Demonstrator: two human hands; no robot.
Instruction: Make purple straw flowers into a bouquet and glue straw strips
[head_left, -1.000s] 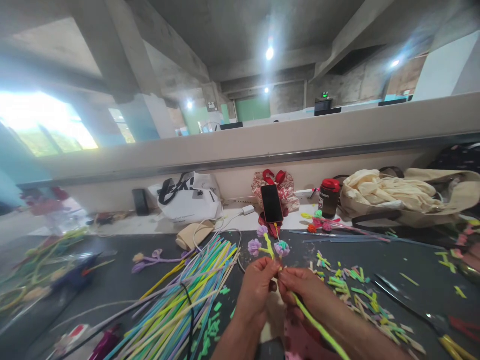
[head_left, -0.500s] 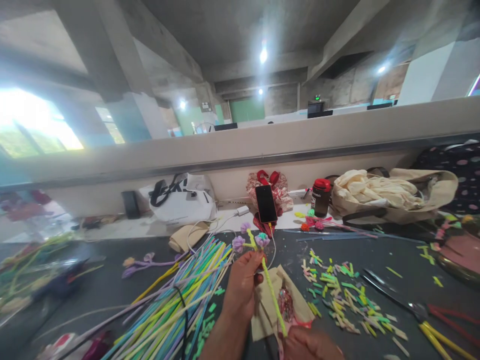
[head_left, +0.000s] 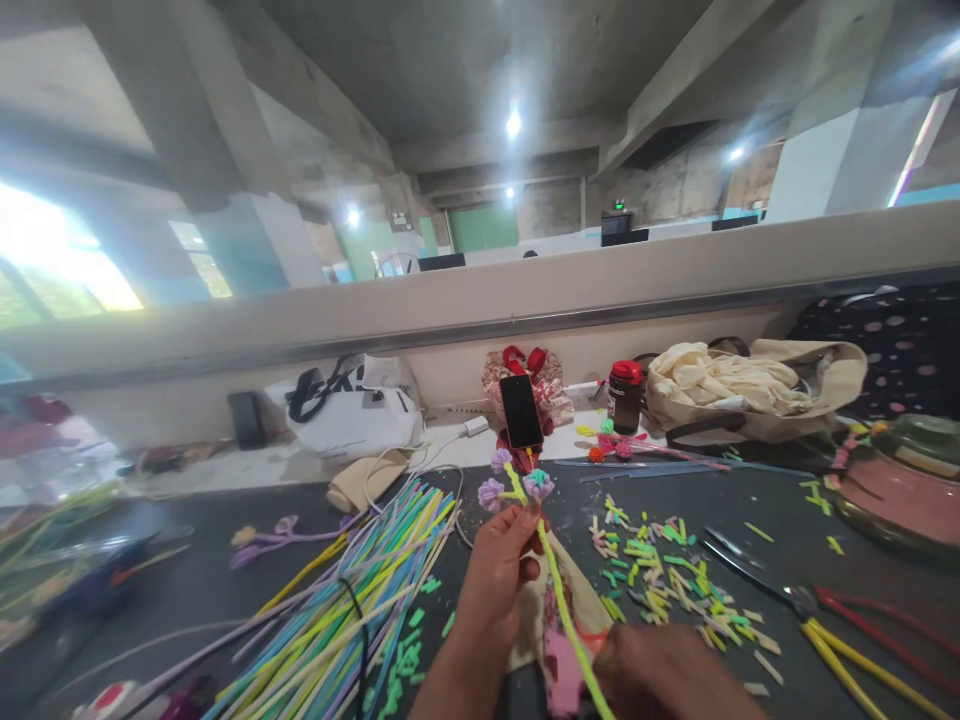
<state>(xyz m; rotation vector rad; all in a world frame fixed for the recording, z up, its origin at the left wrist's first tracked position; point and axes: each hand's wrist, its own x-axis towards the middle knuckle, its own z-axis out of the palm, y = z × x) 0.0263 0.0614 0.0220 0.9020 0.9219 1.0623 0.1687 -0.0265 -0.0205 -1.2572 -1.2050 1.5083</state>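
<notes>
My left hand (head_left: 499, 570) is closed, its thumb and fingers pinching a yellow-green fuzzy flower stem (head_left: 559, 565) just under the blooms. At the top of the stem sit lilac pipe-cleaner flowers (head_left: 491, 494), one with a turquoise centre. The stem slants down to the bottom edge. Beside its lower part is my right hand (head_left: 667, 670), smeared by motion; whether its fingers hold anything cannot be made out. Under the stem a pink tool (head_left: 561, 665) with a glittery part lies on a beige paper (head_left: 592, 595), partly covered.
Loose pipe cleaners (head_left: 337, 610) lie in a heap at left. Cut coloured bits (head_left: 660, 570) are scattered at right, near pliers (head_left: 799, 600) with red and yellow handles. Behind stand a phone (head_left: 520, 412), a red-lidded bottle (head_left: 624, 397), a white bag (head_left: 360, 410) and a cloth bag (head_left: 750, 390).
My right hand has left the stem's lower end and moved right, blurring. The stem's end now reaches the bottom edge. The flowers have shifted slightly right in view.
</notes>
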